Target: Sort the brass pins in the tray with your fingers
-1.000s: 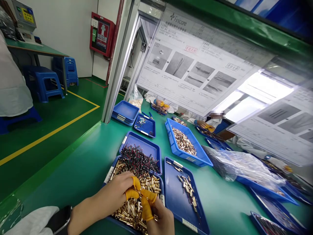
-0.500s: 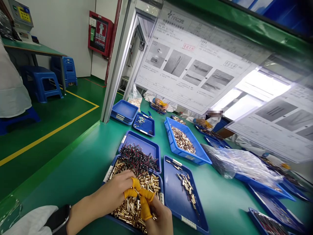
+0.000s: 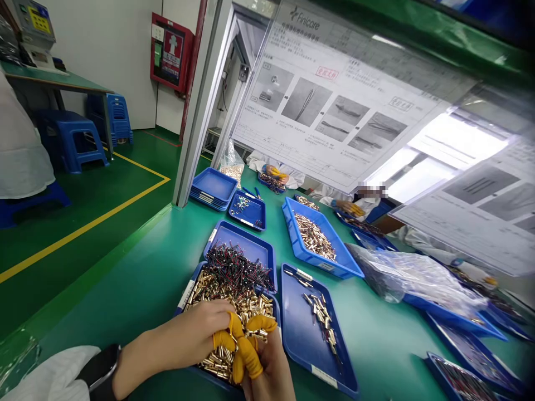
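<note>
- Left hand (image 3: 179,340) and right hand (image 3: 267,367) pinch narrowly together, fingertips meeting in yellow finger cots (image 3: 246,356).
- What the pinch holds is hidden by the cots.
- Both hands sit just above loose brass terminals (image 3: 213,362), heaped in a blue tray (image 3: 199,266).

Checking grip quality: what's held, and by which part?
The left hand and right hand meet at yellow finger cots over brass pieces; anything pinched there is hidden, cannot tell.
</note>
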Available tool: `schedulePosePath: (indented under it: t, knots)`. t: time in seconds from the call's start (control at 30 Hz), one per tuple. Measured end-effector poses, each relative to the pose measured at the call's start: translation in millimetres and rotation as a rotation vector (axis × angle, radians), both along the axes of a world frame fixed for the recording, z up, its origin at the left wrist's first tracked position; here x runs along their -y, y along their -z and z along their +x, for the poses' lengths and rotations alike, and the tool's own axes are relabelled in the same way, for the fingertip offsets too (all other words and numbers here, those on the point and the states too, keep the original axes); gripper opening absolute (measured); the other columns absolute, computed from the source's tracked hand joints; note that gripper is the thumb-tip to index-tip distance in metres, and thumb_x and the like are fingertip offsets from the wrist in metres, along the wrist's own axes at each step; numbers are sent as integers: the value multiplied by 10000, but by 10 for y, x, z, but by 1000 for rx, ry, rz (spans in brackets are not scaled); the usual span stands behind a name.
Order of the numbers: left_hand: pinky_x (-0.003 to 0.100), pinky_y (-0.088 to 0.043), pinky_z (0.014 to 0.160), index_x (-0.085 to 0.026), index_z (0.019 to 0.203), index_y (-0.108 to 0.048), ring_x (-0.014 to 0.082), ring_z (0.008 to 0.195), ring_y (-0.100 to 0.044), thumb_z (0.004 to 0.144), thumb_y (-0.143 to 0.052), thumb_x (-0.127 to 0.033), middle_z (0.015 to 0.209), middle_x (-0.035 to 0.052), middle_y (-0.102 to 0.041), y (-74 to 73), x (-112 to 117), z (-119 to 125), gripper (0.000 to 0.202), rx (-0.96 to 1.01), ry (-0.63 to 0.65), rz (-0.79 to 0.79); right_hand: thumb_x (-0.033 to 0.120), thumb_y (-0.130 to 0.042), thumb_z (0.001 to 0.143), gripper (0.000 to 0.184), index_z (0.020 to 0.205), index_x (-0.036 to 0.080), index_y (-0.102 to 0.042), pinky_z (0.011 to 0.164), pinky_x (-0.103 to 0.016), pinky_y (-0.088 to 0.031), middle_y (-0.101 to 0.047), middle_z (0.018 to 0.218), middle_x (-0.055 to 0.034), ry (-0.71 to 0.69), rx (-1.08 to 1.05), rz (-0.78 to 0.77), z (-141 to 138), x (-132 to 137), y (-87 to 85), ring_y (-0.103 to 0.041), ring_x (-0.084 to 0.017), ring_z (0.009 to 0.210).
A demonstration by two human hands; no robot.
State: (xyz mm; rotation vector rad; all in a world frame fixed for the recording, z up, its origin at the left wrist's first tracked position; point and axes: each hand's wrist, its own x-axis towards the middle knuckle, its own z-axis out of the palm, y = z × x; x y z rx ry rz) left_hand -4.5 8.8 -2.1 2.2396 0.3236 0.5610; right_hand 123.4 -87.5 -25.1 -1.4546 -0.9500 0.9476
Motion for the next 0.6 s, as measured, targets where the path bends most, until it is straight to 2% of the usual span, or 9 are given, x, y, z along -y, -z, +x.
schedulePosePath:
  t: [0.07,0.13,0.27,0.33,0.47,0.6]
  knots:
    - [236,-413,651,-177,720,-509,165,751,-517,857,-429,-56,793,18,-546,0,13,0,199,-18,-12,-15,574,-508,779,360,853,227,-450,262,-92,-155,-465,415,119,-9,20,-9,10,9,-30,-248,7,236]
    - [248,-419,678,-180,745,-518,173,772,-524,864,-432,-82,812,21,-555,6,17,3,176,-22,-43,-35,569,-495,789,351,809,220,-471,285,-105,-232,-482,428,104,-4,74,22,42,14,-33,-331,-8,247]
    - [275,-415,786,-183,821,-517,180,879,-514,849,-435,-62,910,32,-549,22,4,5,149,4,-122,-109,523,-519,794,312,846,218,-560,461,-181,-415,-563,565,35,36,210,121,129,17,-26,-503,-95,456]
    - [272,-409,805,-188,845,-513,171,894,-507,833,-430,-28,926,25,-540,26,-4,4,180,19,-134,-133,489,-538,793,280,862,224,-591,511,-193,-436,-583,625,17,34,227,118,159,19,-31,-523,-120,526]
    - [273,-410,812,-190,855,-516,168,895,-498,840,-431,-35,910,21,-528,23,-17,4,177,32,-134,-132,405,-549,806,201,768,220,-618,492,-187,-417,-571,593,21,16,254,100,182,25,-27,-525,-127,526]
    - [291,-406,836,-182,870,-521,182,918,-491,859,-432,-68,918,35,-532,31,-40,5,145,18,-137,-102,321,-579,792,136,892,238,-621,649,-208,-466,-650,759,-7,46,279,169,199,22,-8,-609,-161,695]
